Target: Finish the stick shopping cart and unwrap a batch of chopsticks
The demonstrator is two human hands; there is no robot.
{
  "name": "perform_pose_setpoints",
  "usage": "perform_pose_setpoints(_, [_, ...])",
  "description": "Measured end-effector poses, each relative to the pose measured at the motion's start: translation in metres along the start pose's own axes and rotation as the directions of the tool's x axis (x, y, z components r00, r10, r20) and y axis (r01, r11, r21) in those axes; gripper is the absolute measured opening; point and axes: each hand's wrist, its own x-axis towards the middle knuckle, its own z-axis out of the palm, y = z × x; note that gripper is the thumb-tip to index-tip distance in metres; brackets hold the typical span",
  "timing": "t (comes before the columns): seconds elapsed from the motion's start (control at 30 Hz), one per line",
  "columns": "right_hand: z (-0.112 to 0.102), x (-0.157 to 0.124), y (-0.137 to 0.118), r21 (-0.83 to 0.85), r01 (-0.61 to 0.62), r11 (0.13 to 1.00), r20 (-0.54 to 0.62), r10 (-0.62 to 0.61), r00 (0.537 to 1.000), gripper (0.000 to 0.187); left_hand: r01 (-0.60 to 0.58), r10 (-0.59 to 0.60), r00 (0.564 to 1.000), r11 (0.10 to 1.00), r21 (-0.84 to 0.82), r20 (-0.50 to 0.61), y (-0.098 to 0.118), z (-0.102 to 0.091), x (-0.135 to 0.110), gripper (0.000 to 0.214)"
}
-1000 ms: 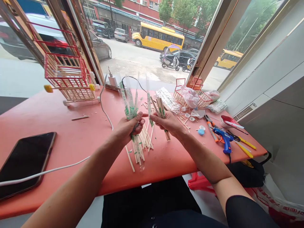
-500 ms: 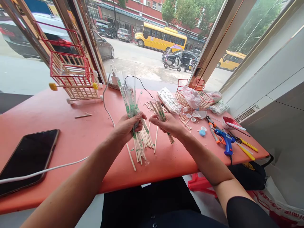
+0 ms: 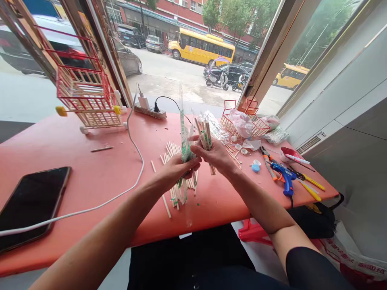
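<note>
My left hand [image 3: 183, 165] is closed around clear plastic wrappers [image 3: 184, 139] with green print, which stick up above the fist. My right hand [image 3: 216, 153] grips a bundle of chopsticks [image 3: 207, 133], some still in green-printed wrapping, tilted upward. The fingertips of both hands meet or nearly meet over the table. Under and beside my left hand lies a loose pile of bare wooden chopsticks [image 3: 172, 151], partly hidden by the hand and the wrappers.
A red-trimmed stick cart [image 3: 80, 96] stands at the left, near a phone [image 3: 34, 201] and a white cable [image 3: 137, 183]. On the right lie a blue glue gun [image 3: 286, 177], pliers [image 3: 267, 161], a red bowl [image 3: 288, 153] and a second stick frame [image 3: 256, 127].
My left hand has moved right, up to the right hand, carrying the wrappers. More of the bare chopstick pile shows behind it. The right hand still holds its bundle, now more upright.
</note>
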Motion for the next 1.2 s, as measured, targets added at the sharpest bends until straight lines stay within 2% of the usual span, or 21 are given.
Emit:
perform_pose_setpoints(0.17, [0.0,0.001,0.004,0.05,-0.062,0.997,0.062,0.059,0.996,0.059,-0.023,0.023,1.0,1.0,0.014,0.004,0.001,-0.002,0.0,0.073])
perform_pose_setpoints(0.43, [0.004,0.0,0.0,0.113,-0.094,0.989,0.048,0.089,0.995,0.058,-0.02,0.017,0.999,0.997,0.079,0.039,-0.003,-0.002,0.001,0.062])
perform_pose_setpoints(0.57, [0.0,0.001,0.001,0.133,-0.148,0.98,0.059,0.141,0.988,0.064,-0.019,0.014,0.998,0.998,0.067,0.067,-0.001,-0.001,-0.002,0.067])
perform_pose_setpoints(0.73, [-0.01,0.005,0.005,0.209,-0.191,0.959,-0.058,0.207,0.977,0.067,0.049,-0.05,0.997,0.999,0.006,0.065,0.006,0.002,-0.006,0.078])
perform_pose_setpoints(1.0, [-0.026,0.012,0.005,0.33,-0.066,0.942,-0.275,0.163,0.947,0.067,0.082,-0.085,0.991,0.996,0.035,0.106,0.003,-0.001,-0.006,0.074])
perform_pose_setpoints(1.07, [-0.028,0.012,0.004,0.357,-0.055,0.933,-0.291,0.167,0.942,0.067,0.089,-0.092,0.988,0.995,0.035,0.127,0.0,-0.002,-0.004,0.073])
perform_pose_setpoints(1.2, [-0.027,0.012,0.002,0.408,-0.087,0.909,-0.216,0.189,0.958,0.064,0.104,-0.097,0.985,0.994,-0.043,0.142,-0.004,-0.004,-0.001,0.069])
